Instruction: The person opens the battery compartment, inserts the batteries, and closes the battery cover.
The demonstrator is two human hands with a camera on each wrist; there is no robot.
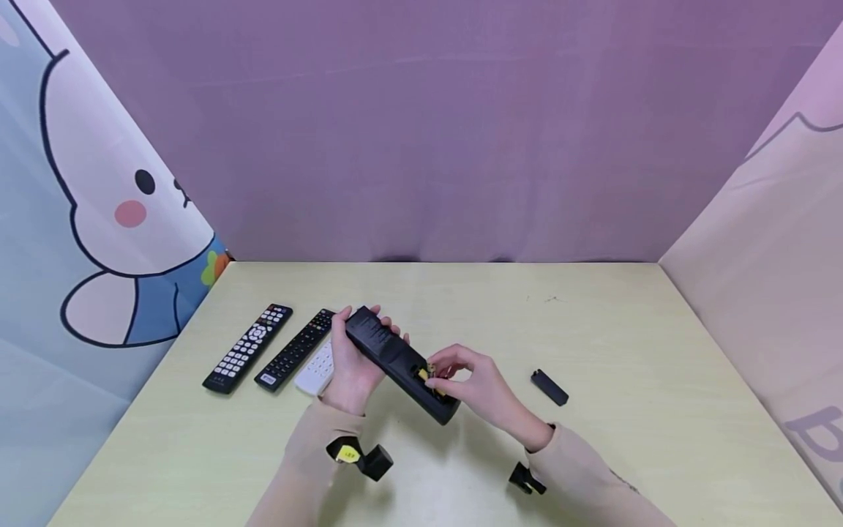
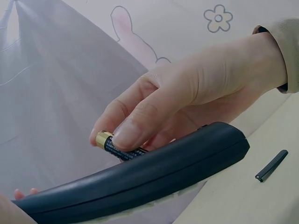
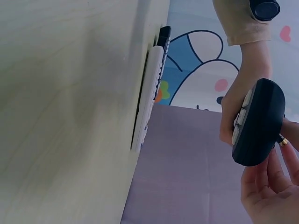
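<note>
My left hand (image 1: pixel 353 373) grips a black remote control (image 1: pixel 388 350), its back turned up and its battery compartment uncovered at the lower right end. Thumb and fingers of my right hand (image 1: pixel 486 384) pinch a battery (image 2: pixel 120 150) at that compartment. In the left wrist view the battery is dark with a gold end, tilted up out of the remote's back. Something yellow shows inside the compartment in the head view; how it sits is partly covered by my fingers. The loose black battery cover (image 1: pixel 549 388) lies on the table, right of my right hand.
Two black remotes, one with white buttons (image 1: pixel 246 350) and one with dark buttons (image 1: pixel 294 350), lie left of my left hand. A white remote (image 1: pixel 315 372) is partly behind that hand. A purple cloth (image 1: pixel 421 132) hangs along the back edge of the table (image 1: pixel 632 439).
</note>
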